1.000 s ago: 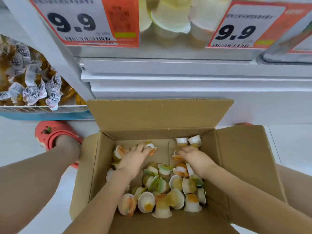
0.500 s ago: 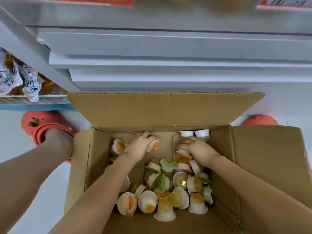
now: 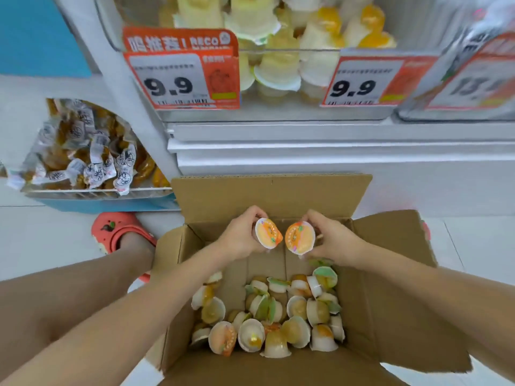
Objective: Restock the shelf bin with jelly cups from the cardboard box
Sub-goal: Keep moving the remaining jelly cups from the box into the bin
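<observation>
The left hand [image 3: 239, 238] is gripping one orange-lidded jelly cup [image 3: 268, 233] and the right hand [image 3: 333, 240] is gripping another [image 3: 299, 236], both raised above the open cardboard box [image 3: 390, 274]. Dozens of jelly cups [image 3: 273, 316] are lying loose in the box, so plenty is remaining. The shelf bin [image 3: 278, 51] above is already looking well stocked.

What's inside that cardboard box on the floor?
The cardboard box holds a loose heap of jelly cups, many tipped over, on its partly bare bottom. Whatever lies beneath the heap is hidden.
</observation>
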Tool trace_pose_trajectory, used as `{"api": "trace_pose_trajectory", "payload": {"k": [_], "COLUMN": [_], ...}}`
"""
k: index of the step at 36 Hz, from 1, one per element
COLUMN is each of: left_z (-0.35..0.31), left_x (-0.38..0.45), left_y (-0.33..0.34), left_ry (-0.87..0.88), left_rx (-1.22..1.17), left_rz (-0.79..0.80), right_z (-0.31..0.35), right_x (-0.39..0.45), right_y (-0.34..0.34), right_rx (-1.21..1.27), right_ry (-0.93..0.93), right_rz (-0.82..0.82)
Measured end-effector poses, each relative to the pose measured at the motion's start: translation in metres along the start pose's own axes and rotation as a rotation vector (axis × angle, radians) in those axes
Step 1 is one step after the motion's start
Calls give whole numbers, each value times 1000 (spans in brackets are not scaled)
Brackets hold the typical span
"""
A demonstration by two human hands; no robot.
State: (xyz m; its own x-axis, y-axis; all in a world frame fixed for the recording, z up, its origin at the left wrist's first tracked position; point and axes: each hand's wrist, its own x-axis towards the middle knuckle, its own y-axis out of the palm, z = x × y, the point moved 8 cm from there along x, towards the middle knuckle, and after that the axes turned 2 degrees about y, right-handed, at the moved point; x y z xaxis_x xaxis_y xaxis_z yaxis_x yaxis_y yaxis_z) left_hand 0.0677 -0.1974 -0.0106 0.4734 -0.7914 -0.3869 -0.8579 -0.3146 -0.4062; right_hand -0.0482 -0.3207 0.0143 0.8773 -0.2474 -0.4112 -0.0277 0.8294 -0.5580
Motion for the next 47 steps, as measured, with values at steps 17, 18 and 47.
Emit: {"api": "trace_pose_trajectory", "payload": {"k": [17,18,47], "left_z": [-163,-163,-179], "left_x": [-119,-118,-107], "left_y": [-52,-56,-55], "left_ry": [-43,-43,-28], "left_rx": [-837,-844,-960], "left_rz": [91,68,214], "right_z": [172,175,194], "right_x": [-86,-83,-82], "right_y": [-69,-68,-104], "right_rx": [9,-8,129], "right_ry": [-359,-356,-324], "right_rz": [-277,-272,-315]}}
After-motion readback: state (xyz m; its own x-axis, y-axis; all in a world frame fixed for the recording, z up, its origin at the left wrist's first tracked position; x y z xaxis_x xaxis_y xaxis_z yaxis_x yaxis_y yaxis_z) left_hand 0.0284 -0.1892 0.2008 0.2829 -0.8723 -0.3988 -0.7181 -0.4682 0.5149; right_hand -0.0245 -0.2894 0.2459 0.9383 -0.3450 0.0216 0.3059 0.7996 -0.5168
